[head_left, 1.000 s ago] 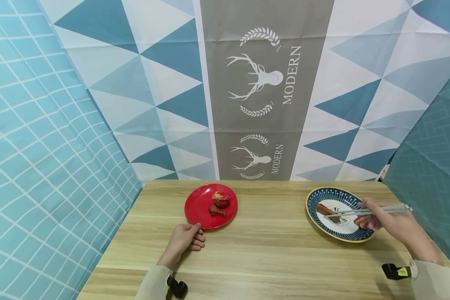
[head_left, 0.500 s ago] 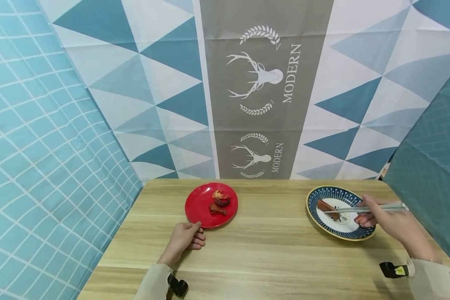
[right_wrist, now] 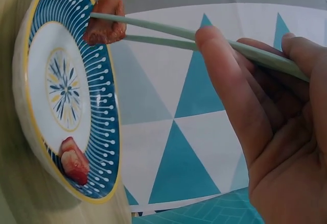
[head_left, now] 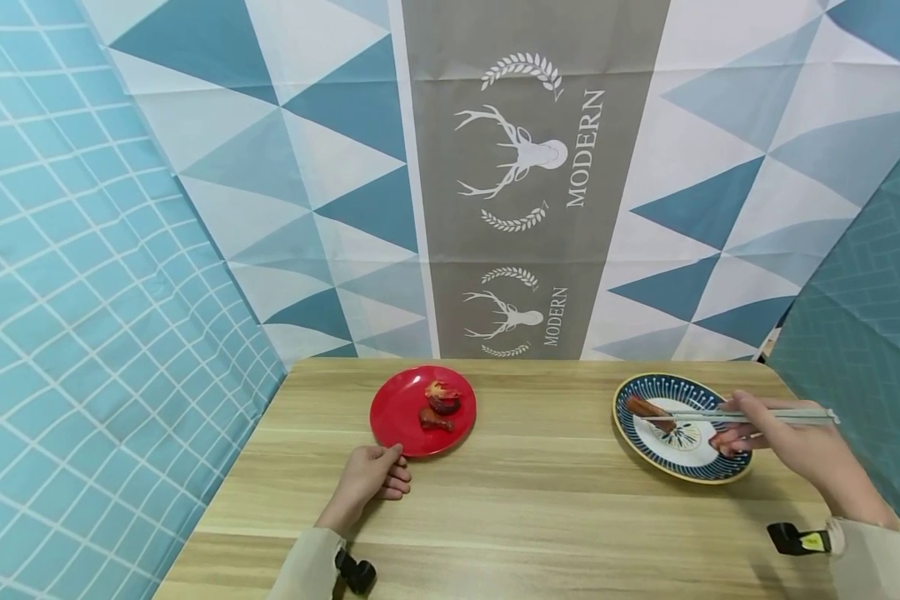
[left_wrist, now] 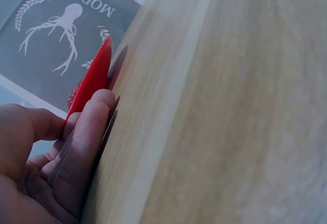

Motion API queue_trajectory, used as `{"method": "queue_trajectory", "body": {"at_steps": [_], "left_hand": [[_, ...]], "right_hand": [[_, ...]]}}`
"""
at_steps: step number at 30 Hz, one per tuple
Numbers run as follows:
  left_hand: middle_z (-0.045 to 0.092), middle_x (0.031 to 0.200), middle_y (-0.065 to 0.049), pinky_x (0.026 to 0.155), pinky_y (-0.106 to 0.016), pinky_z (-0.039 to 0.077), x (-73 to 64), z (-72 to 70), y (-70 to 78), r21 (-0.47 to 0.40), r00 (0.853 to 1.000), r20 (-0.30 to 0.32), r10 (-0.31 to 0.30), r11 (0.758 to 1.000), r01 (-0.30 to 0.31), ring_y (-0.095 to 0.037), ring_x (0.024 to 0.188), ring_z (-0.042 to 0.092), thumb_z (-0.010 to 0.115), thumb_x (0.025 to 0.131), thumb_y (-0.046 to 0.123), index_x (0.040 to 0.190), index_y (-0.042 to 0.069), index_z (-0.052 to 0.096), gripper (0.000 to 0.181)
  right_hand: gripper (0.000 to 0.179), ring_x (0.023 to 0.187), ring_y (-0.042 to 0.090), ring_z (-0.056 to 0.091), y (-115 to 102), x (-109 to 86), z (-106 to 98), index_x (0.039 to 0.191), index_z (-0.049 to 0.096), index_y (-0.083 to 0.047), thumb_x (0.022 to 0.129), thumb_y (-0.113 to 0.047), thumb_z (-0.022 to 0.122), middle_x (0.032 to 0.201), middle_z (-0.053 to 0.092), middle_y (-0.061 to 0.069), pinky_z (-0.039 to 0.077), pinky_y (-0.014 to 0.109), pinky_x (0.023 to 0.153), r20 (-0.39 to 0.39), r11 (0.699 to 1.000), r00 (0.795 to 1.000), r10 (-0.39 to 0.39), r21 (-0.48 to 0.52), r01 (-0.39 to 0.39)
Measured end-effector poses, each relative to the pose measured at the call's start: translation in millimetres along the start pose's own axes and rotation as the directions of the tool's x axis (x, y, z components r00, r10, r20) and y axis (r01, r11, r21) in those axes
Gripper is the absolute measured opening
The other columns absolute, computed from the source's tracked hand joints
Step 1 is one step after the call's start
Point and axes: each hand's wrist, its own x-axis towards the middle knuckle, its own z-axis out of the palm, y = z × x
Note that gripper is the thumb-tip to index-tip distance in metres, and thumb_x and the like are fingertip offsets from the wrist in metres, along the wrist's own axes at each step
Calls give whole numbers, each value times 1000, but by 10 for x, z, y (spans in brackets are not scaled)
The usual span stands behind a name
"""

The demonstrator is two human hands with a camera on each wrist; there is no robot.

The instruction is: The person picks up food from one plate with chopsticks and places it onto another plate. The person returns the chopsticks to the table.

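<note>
Plain red on left plate (head_left: 393,412), blue rim with white rays and yellow edge on right plate (right_wrist: 102,112), pale green on chopsticks (right_wrist: 158,27), reddish-brown on meat piece (right_wrist: 107,29), blond grain on tabletop (head_left: 540,517)

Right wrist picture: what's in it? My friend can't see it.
A right hand holds pale green chopsticks that pinch a brown piece of food. A redder piece lies on a blue-and-white plate, with a triangle-patterned backdrop behind.
</note>
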Motion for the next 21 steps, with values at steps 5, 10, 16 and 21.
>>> {"method": "queue_trajectory", "body": {"at_steps": [5,10,16,21], "left_hand": [[72,77,-9,63,-32,66,-3,-3,-4,7,1000,-6,0,1000,0,-15,63,72,56,107,30,98,-5,66,38],[72,77,-9,62,-32,65,-7,-5,0,7,1000,-8,2,1000,-2,-15,63,72,55,107,29,98,-6,67,38],[72,77,-9,63,-32,65,-6,-2,7,7,1000,-6,-1,1000,1,-15,63,72,56,107,30,98,-5,67,38],[72,76,-9,61,-32,65,-5,3,5,-2,1000,-12,2,1000,-2,-16,62,72,56,107,30,98,-6,67,38]], "right_hand": [[52,82,14,78,-45,-8,-29,132,56,17,113,-29,40,93,81,2,63,24,70,15,1000,1000,27,-15,-26],[52,81,13,77,-75,-18,-48,132,59,14,113,-31,40,92,80,-2,61,20,69,3,997,1000,31,-71,-31],[51,79,9,76,-115,-37,-82,127,65,12,112,-32,42,91,79,-10,60,19,66,-50,993,999,15,-114,-20],[52,76,10,73,-151,-60,-132,123,69,8,112,-35,42,81,78,1,50,13,65,-65,991,996,53,-121,-61]]}}
